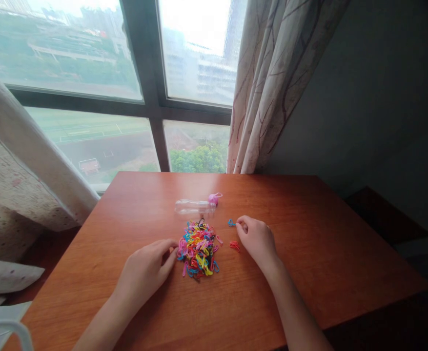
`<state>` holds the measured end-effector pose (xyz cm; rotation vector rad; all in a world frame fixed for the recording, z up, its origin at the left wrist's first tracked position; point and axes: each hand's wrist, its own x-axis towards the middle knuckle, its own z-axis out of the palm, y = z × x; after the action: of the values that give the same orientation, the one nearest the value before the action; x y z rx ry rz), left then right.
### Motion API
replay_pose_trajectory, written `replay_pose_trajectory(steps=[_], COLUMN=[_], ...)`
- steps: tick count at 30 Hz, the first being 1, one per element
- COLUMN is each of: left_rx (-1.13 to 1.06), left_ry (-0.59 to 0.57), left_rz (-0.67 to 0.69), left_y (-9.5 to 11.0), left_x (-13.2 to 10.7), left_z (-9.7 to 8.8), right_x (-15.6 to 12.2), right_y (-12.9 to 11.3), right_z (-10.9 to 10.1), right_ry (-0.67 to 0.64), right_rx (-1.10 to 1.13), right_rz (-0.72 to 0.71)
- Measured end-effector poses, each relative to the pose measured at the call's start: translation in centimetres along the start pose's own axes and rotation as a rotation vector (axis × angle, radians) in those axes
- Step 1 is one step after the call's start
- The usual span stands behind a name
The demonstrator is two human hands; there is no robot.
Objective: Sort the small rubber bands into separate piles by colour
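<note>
A heap of small, colourful elastic hair ties (199, 248) lies in the middle of the wooden table. My left hand (151, 263) rests at the heap's left edge, its curved thumb and forefinger slightly apart beside some pink ties. To the right of the heap, my right hand (255, 239) pinches a blue hair tie (231, 223) between thumb and forefinger. Just below it, a small group of red hair ties (234, 245) lies apart from the heap. Behind the heap, a clear plastic bottle (193, 206) lies on its side, a pink cap with a loop (213, 198) at its right end.
The wooden table (133, 204) reaches back to a window with a dark frame (151, 97). Patterned curtains hang on the left (27, 146) and right (257, 97). A white curved rail (12, 325) shows at the lower left, beside the table's edge.
</note>
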<state>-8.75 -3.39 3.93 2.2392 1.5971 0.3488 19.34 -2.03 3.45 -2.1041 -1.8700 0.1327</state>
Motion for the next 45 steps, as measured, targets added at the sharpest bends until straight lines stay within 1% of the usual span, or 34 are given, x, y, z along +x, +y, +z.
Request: replay_pose_trajectory(steps=[4,8,13,17,20,24,27,30,33,36,41,45], left_rx=[-0.004,-0.063,-0.144,-0.163,-0.155,-0.128,-0.109,-0.110,-0.124,-0.148,-0.179,-0.192], left_ry=[0.017,0.022,-0.025,-0.073,-0.106,-0.127,-0.105,-0.056,-0.009,0.014,0.005,-0.014], left_rz=[0.024,0.081,0.194,0.267,0.310,0.336,0.342,0.343,0.337,0.330,0.332,0.347], left_y=[0.0,0.1,0.8,1.4,1.9,2.5,2.7,2.7,2.6,2.6,2.8,2.8], left_x=[0.1,-0.3,-1.3,-2.1,-2.5,-2.6,-2.6,-2.5,-2.5,-2.4,-2.3,-2.3], left_z=[0.2,0.6,1.4,2.2,2.8,3.3,3.4,3.5,3.6,3.6,3.6,3.6], right_x=[-2.1,-4.8,-7.8,-9.3,-9.7,-9.7,-9.6,-9.7,-9.8,-9.7,-9.7,-9.7], right_y=[-0.9,-2.0,-2.8,-3.2,-3.5,-3.7,-3.6,-3.4,-3.3,-3.2,-3.1,-3.1], right_z=[0.4,1.3,2.1,2.3,2.3,2.5,2.8,2.9,2.9,2.8,2.4,2.3], right_ry=[0.006,-0.006,-0.058,-0.100,-0.119,-0.103,-0.086,-0.076,-0.085,-0.084,-0.097,-0.104], right_rx=[0.112,0.237,0.389,0.482,0.475,0.451,0.470,0.513,0.595,0.682,0.778,0.811], right_rz=[-0.075,-0.139,-0.173,-0.208,-0.228,-0.243,-0.251,-0.244,-0.225,-0.202,-0.185,-0.179])
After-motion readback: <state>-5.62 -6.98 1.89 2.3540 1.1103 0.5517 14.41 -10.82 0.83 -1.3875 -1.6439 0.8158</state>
